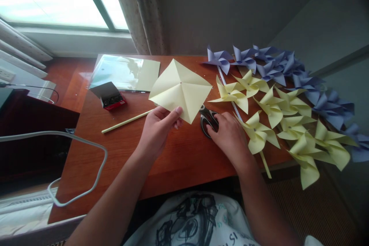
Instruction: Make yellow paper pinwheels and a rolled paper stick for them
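A square of pale yellow paper (184, 84) with diagonal creases and a small mark at its centre is pinched along its near edge by my left hand (160, 127). The sheet is raised above the table. To its right, my right hand (229, 134) has its thumb and fingers closed at the black handles of a pair of scissors (204, 114). The scissors lie on the wooden table, and the paper covers their blades. A pale yellow stick (127, 122) lies left of my left hand, its far end close to the paper.
Several yellow pinwheels (256, 130) and purple pinwheels (219, 59) crowd the right side of the table (178, 161). At the back left are a clear plastic sleeve with yellow paper (147, 75) and an open red box (117, 102) of small dark items. A white cable (105, 157) loops over the left edge.
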